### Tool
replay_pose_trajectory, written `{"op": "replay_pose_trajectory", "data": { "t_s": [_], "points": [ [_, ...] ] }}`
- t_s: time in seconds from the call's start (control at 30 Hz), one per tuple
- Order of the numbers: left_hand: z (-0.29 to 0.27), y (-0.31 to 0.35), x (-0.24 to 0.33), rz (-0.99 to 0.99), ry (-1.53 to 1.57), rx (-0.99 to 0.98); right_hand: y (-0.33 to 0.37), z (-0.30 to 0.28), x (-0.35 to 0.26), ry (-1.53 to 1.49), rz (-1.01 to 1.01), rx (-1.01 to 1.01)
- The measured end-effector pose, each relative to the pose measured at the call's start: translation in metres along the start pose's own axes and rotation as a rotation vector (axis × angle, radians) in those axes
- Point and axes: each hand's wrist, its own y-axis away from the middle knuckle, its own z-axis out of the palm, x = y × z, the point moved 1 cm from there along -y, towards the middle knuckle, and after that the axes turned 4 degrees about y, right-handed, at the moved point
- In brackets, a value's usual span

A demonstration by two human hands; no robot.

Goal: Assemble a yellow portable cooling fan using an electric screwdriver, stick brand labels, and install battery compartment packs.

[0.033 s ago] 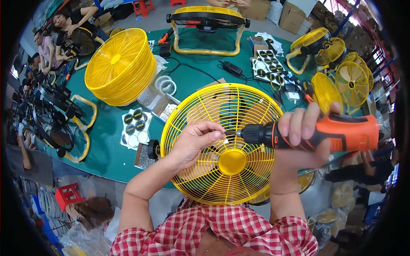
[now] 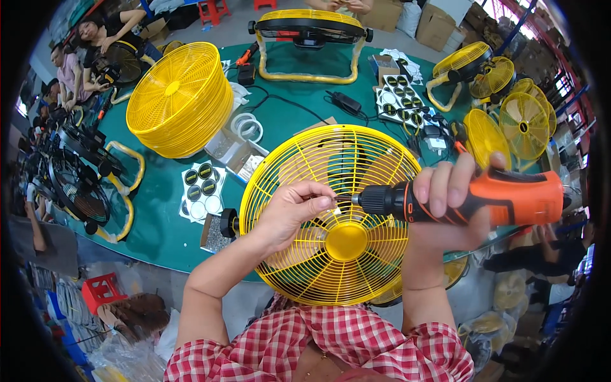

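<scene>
My right hand (image 2: 449, 197) grips an orange and black cordless drill (image 2: 515, 198) held level, its black chuck (image 2: 377, 200) pointing left. Just left of the chuck's tip, my left hand (image 2: 296, 213) is closed in a pinch of thumb and forefinger. What it pinches is too small to make out. Below both hands lies a round fan with a yellow wire grille (image 2: 328, 270) and a solid yellow centre disc (image 2: 345, 241). Fan blades show through the wires. A black knob (image 2: 229, 223) sticks out at the fan's left side.
On the green table (image 2: 149, 219) stands a stack of yellow grilles (image 2: 178, 102) at the left. Sheets of round stickers (image 2: 202, 188), a box of small metal parts (image 2: 216, 235) and white rings (image 2: 247, 127) lie nearby. Another fan (image 2: 310, 44) stands at the far edge. Several people sit around.
</scene>
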Motion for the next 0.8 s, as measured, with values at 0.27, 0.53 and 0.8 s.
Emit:
{"op": "replay_pose_trajectory", "data": {
  "t_s": [0.27,0.53,0.8],
  "points": [
    [-0.006,-0.004,0.002,0.014,-0.173,-0.074,-0.003,-0.018,0.005,-0.153,0.110,-0.140],
    [-0.003,-0.078,0.043,0.424,-0.804,-0.171,-0.017,-0.026,0.022,0.040,-0.089,-0.118],
    [-0.034,-0.150,0.053,0.554,-1.274,-0.329,-0.023,-0.056,0.086,0.281,-0.203,-0.121]
  ]
}}
